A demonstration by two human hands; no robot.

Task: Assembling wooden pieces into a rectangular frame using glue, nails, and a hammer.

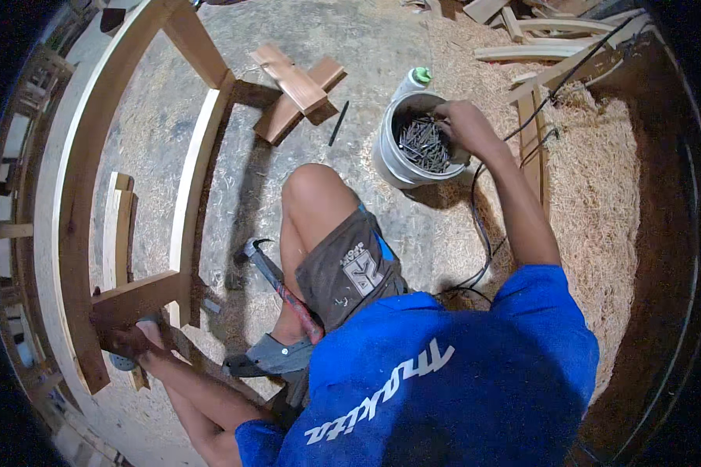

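Nearest the camera is the person's blue-shirted back and shoulders, filling the near right, with a bent knee in brown shorts just beyond.

At the far left of the scene stands a pale wooden frame (78,179), its long members running from near to far, with a darker short crosspiece (136,300) set across them at the near end. The left hand (128,341) is closed around the near end of that crosspiece, pressing it to the frame. Whether it is already fastened cannot be told; it looks held in place rather than fixed, so the joining seems unfinished.

Just right of the frame a hammer (276,284) lies on the sawdust-strewn floor beside the leg, untouched; its long axis runs from far-left to near-right, head pointing far-left, red grip toward the person. Farther off lie two crossed wood offcuts (296,89) and a dark pencil (339,123).

To the right, a white bucket (401,159) holds a heap of dark nails (424,144) lying every which way. The right hand (463,124) dips over the bucket's far-right rim, fingers curled down among the nails; whether it has one pinched cannot be told. A black cable (483,233) trails past toward loose lumber at the far right.
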